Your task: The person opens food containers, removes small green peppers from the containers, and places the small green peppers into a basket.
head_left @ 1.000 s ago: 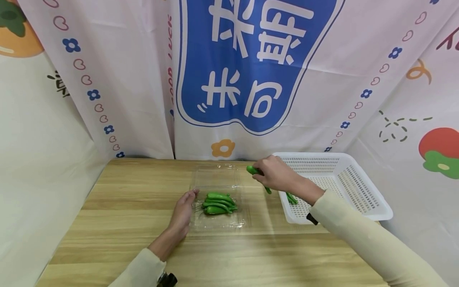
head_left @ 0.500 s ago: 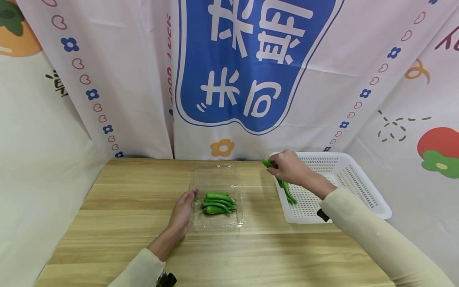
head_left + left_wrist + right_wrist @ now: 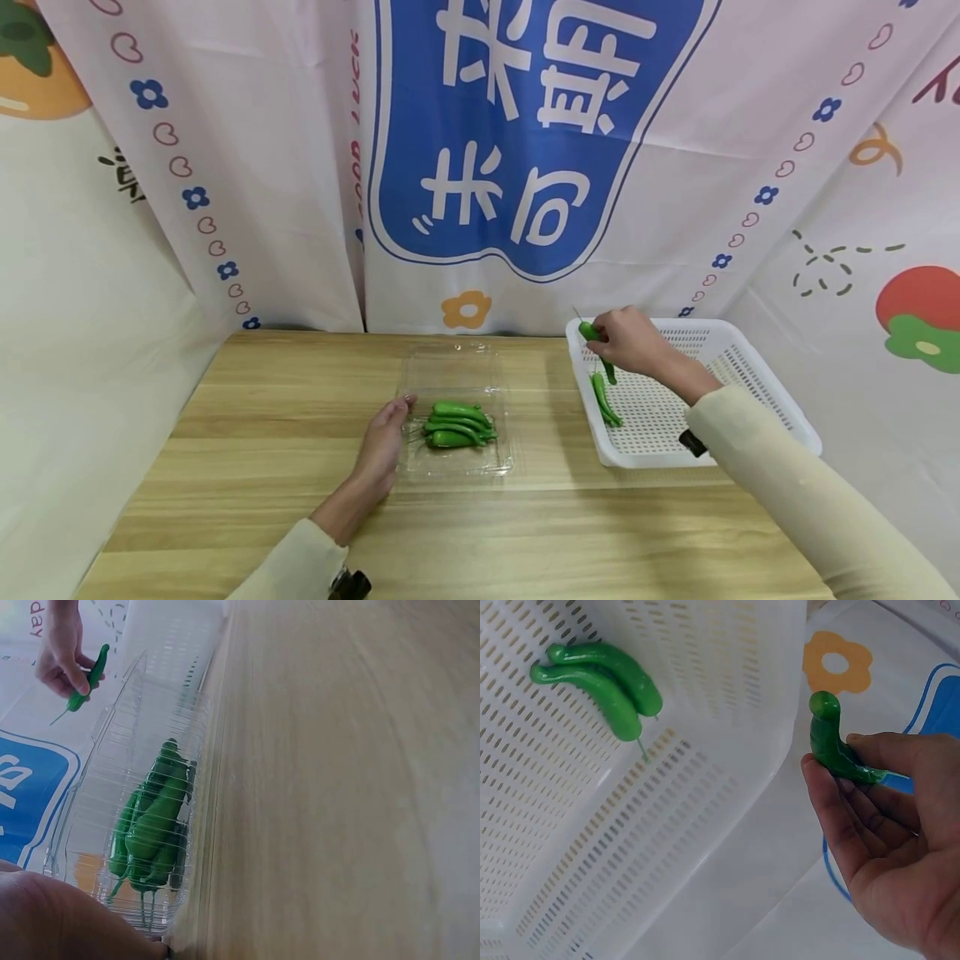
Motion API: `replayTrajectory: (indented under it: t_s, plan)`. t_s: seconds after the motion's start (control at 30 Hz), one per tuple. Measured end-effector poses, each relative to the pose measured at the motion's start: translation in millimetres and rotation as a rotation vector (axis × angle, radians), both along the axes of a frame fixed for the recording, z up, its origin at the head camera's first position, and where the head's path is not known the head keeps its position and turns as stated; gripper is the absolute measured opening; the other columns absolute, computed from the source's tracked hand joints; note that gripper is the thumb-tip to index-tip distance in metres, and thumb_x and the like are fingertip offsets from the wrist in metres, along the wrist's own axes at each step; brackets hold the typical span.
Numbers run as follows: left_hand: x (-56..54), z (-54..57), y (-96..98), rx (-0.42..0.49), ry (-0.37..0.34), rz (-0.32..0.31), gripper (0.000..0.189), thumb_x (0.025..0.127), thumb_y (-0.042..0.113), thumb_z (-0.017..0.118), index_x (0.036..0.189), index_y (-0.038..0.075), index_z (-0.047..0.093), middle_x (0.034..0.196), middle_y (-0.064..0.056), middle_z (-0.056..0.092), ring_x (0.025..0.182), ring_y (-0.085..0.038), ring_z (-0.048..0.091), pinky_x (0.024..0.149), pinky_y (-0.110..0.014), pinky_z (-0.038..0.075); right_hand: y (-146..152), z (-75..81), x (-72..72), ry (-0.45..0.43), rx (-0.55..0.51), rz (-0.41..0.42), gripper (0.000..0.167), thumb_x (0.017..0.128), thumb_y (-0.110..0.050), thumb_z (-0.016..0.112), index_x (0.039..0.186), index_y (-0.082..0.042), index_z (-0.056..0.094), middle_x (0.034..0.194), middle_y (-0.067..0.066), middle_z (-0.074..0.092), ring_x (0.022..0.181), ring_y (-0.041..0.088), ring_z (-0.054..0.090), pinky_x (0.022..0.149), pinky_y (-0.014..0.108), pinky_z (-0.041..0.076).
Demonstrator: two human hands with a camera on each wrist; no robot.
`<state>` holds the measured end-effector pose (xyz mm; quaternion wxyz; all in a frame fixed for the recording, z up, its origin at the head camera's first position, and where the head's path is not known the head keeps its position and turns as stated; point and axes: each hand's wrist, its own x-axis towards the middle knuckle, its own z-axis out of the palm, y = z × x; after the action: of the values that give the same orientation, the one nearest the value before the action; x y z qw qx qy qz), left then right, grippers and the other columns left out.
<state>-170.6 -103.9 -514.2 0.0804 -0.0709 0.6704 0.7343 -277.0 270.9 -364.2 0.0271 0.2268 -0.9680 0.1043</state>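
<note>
My right hand [image 3: 630, 340] pinches a green chili pepper [image 3: 826, 742] between thumb and fingers, above the far left corner of the white basket [image 3: 622, 460]. Two more green chili peppers [image 3: 600, 682] lie on the basket floor, side by side. My left hand [image 3: 380, 450] rests along the left side of a clear plastic box [image 3: 457, 468], fingertips at its edge; part of the hand is cut off in the left wrist view. Several green chili peppers [image 3: 456, 425] lie together inside the box, their thin stems pointing left in the head view.
The box's clear lid [image 3: 450, 367] lies folded back toward the printed cloth backdrop [image 3: 300, 208]. Wood-grain table [image 3: 262, 417] runs under the box and basket. The basket's raised rim [image 3: 592, 417] stands to the right of the box.
My right hand has moved right with the chili pepper, from the gap beside the basket to over its far left corner. The left hand, box and peppers in it stay put.
</note>
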Motion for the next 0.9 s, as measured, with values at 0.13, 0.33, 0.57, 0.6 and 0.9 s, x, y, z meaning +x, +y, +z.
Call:
replayTrajectory:
  t_s: [0.13,0.33,0.57,0.6,0.9]
  plan:
    - [-0.1,-0.8,-0.3,0.000,0.001,0.001,0.052,0.118,0.023,0.027,0.161,-0.005,0.032,0.172,-0.023,0.026,0.162,-0.041,0.011,0.132,-0.059,0.006,11.1,-2.7,-6.2,-0.025,-0.014,-0.015,0.017,0.092,-0.009,0.078,0.098,0.007,0.077,0.081,0.013,0.077,0.064,0.017,0.067,0.066,0.040,0.061]
    - [0.0,-1.2,-0.4,0.002,0.000,0.002,0.052,0.118,0.023,0.028,0.161,-0.005,0.032,0.171,-0.023,0.026,0.162,-0.041,0.011,0.132,-0.058,0.007,22.6,-6.2,-12.7,-0.075,-0.004,-0.059,0.014,0.092,-0.009,0.078,0.091,0.005,0.078,0.076,0.010,0.075,0.061,0.016,0.063,0.064,0.038,0.059]
    - [0.2,-0.5,0.0,0.004,0.000,0.006,0.052,0.118,0.023,0.027,0.161,-0.005,0.031,0.171,-0.023,0.027,0.162,-0.041,0.012,0.133,-0.057,0.007,33.4,-7.6,-16.5,-0.139,0.041,-0.073,0.022,0.091,-0.011,0.078,0.072,-0.004,0.071,0.059,0.001,0.062,0.052,0.013,0.050,0.055,0.028,0.043]
    - [0.2,-0.5,0.0,0.003,0.000,0.006,0.052,0.118,0.023,0.027,0.161,-0.005,0.031,0.171,-0.024,0.027,0.162,-0.041,0.012,0.133,-0.057,0.007,35.0,-8.0,-17.2,-0.149,0.045,-0.073,0.026,0.091,-0.011,0.078,0.068,-0.006,0.068,0.057,0.000,0.059,0.051,0.013,0.048,0.054,0.027,0.041]
    - [0.4,-0.2,0.1,0.007,0.002,0.001,0.053,0.118,0.024,0.027,0.162,-0.005,0.030,0.171,-0.024,0.026,0.162,-0.041,0.011,0.133,-0.057,0.007,42.0,-13.9,-26.4,-0.339,0.084,-0.148,0.035,0.093,-0.010,0.078,0.063,-0.011,0.059,0.056,0.000,0.056,0.052,0.015,0.063,0.052,0.024,0.052]
